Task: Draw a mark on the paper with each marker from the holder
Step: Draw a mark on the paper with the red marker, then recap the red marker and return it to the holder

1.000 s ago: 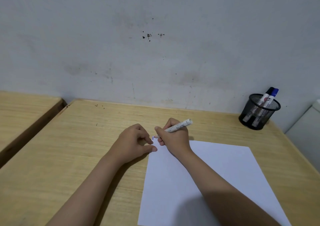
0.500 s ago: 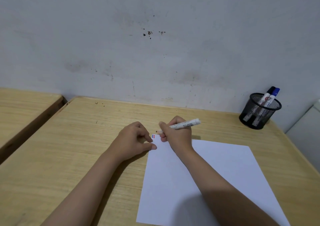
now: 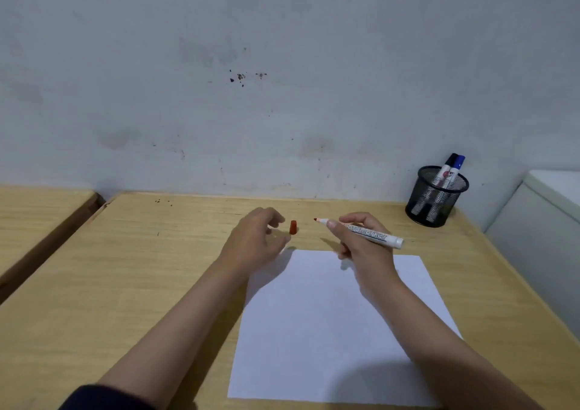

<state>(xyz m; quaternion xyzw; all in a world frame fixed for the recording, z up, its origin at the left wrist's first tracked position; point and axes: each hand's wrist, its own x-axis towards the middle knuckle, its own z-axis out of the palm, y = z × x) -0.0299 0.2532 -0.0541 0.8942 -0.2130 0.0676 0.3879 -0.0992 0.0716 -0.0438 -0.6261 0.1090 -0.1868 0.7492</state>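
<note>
1. Red is now exposed at the tip of the marker (image 3: 361, 232), which has been lifted off the paper (image 3: 332, 331) since the earlier frames, where its tip was pressed near the sheet's far left corner.
2. The right hand (image 3: 364, 246) is raised above the paper's far edge, and the marker is gripped between thumb and curled fingers, tip pointing left, white barrel slanting down to the right.
3. The left hand (image 3: 255, 243), earlier pressed on the paper's corner, is lifted away over the bare table (image 3: 125, 284); its fingers are loosely curled, and a small red cap (image 3: 293, 227) appears just at the fingertips, though whether it is pinched or merely touched cannot be told.
4. The blue and red marks seen earlier cannot be made out on the sheet.
5. At the table's far right corner a black mesh holder (image 3: 436, 199) is seen, with two capped markers standing in it, one blue-capped (image 3: 456, 166) and one black-capped (image 3: 449, 162).
</note>
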